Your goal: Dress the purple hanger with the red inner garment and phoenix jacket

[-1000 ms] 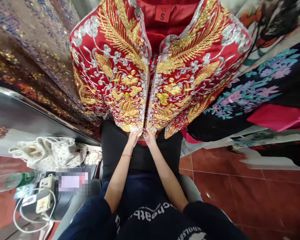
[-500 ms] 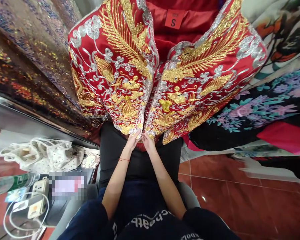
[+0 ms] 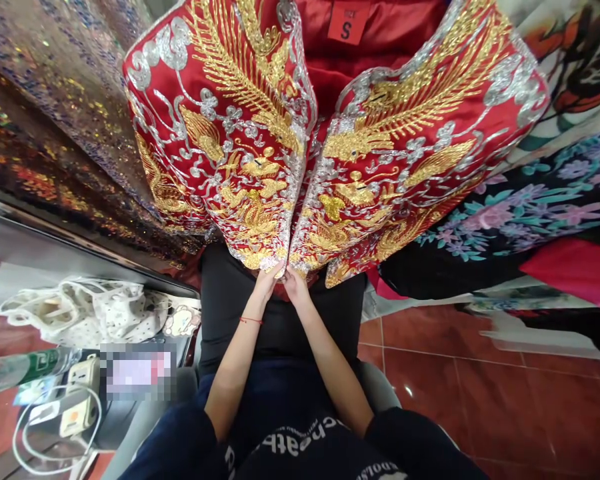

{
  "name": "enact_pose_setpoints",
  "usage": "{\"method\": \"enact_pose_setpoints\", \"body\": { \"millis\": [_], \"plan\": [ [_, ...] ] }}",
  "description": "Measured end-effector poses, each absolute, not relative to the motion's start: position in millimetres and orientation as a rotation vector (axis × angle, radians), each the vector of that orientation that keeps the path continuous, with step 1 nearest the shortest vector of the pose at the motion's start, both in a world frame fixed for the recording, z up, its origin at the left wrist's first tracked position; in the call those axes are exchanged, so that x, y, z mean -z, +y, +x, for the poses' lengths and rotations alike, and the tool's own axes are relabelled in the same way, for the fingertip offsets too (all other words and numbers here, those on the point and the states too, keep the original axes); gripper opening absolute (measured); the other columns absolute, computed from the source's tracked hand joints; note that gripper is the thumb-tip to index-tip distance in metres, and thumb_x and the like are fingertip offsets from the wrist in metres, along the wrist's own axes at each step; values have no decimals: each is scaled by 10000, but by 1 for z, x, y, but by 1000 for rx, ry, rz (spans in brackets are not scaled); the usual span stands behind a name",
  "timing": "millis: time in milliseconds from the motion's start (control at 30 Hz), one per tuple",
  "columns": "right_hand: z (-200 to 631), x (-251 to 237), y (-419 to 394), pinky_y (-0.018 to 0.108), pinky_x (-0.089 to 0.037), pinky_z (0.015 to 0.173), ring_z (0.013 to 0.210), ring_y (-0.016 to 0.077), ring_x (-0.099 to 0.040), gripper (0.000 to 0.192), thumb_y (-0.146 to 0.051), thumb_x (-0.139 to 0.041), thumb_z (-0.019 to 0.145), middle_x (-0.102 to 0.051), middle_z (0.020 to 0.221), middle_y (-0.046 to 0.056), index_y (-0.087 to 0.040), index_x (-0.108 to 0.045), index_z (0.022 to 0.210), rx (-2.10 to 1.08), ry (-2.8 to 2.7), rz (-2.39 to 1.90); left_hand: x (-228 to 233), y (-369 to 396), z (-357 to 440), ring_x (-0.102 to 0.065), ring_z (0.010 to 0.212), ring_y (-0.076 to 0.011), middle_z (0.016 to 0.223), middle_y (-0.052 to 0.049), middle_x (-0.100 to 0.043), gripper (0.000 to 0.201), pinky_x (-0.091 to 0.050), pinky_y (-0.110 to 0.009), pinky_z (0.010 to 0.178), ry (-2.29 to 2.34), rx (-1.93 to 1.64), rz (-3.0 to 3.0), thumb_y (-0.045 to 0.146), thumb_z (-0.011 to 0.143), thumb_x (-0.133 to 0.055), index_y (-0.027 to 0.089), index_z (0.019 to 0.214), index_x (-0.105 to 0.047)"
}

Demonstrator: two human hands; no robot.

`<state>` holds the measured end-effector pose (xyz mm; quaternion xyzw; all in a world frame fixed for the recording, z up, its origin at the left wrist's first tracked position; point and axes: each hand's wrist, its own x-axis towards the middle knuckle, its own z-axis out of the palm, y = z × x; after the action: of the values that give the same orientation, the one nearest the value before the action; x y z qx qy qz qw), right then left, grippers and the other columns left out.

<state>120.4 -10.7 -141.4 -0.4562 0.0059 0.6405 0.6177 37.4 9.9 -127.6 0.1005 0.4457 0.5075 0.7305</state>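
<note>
A red jacket (image 3: 175, 113) with gold and silver embroidery spreads in front of me, its lower part reaching over my lap. Its two front edges run down the middle and nearly meet at the hem. My left hand (image 3: 269, 279) pinches the hem corner of the left front panel; a thin red string circles that wrist. Close beside it, my right hand (image 3: 295, 283) is closed on the corner of the right panel. Fingertips of both hands are partly hidden by the cloth. Inside the collar shows a red size label (image 3: 349, 23) marked S.
Sequined fabric (image 3: 55, 113) hangs at the left, floral black cloth (image 3: 510, 220) at the right. On the lower left lie a white dotted bag (image 3: 125, 310), a plastic bottle (image 3: 15, 370), a power strip (image 3: 83, 387) and a white cable (image 3: 17, 433). Red tiles (image 3: 430, 387) cover the floor.
The upper part of the jacket sits slightly higher and spreads a little wider in view. Its front edges are closer together at the hem. Both hands keep their grip.
</note>
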Motion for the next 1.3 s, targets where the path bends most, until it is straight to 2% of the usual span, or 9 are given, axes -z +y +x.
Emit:
{"method": "enact_pose_setpoints", "body": {
  "millis": [367, 600, 767, 967, 1300],
  "plan": [
    [119, 138, -13, 215, -539, 667, 773, 111, -688, 295, -85, -711, 669, -743, 839, -59, -253, -660, 906, -1446, 55, -999, 135, 5, 40, -663, 1198, -259, 1127, -100, -760, 450, -449, -399, 1125, 1035, -1174, 312, 164, 630, -888, 135, 1056, -744],
    [119, 138, -12, 191, -496, 583, 640, 85, -631, 206, -71, -689, 689, -694, 711, -75, -232, -640, 806, -1465, 85, -1008, 131, 1, 41, -652, 1218, -265, 1137, -102, -756, 465, -453, -403, 1117, 1035, -1193, 304, 166, 635, -884, 143, 1074, -735],
    [119, 140, -11, 216, -520, 648, 638, 97, -627, 136, -96, -699, 703, -679, 665, -56, -213, -633, 723, -1491, 82, -1007, 132, 1, 39, -693, 1134, -268, 1056, -110, -772, 445, -471, -421, 1093, 1049, -1180, 297, 193, 612, -904, 118, 1018, -738],
    [119, 144, -11, 223, -532, 688, 719, 111, -663, 158, -100, -688, 690, -716, 735, -54, -225, -664, 784, -1480, 76, -1005, 135, 1, 40, -712, 1066, -257, 1086, -110, -765, 563, -485, -429, 1074, 1057, -1187, 319, 275, 551, -935, 116, 1049, -725],
    [121, 145, -11, 216, -570, 764, 847, 114, -706, 267, -99, -690, 681, -762, 869, -61, -249, -690, 902, -1438, 86, -971, 126, -4, 45, -679, 1159, -254, 1205, -114, -731, 601, -464, -410, 1101, 1101, -1231, 421, 286, 594, -913, 135, 1134, -697]
  ]
}}
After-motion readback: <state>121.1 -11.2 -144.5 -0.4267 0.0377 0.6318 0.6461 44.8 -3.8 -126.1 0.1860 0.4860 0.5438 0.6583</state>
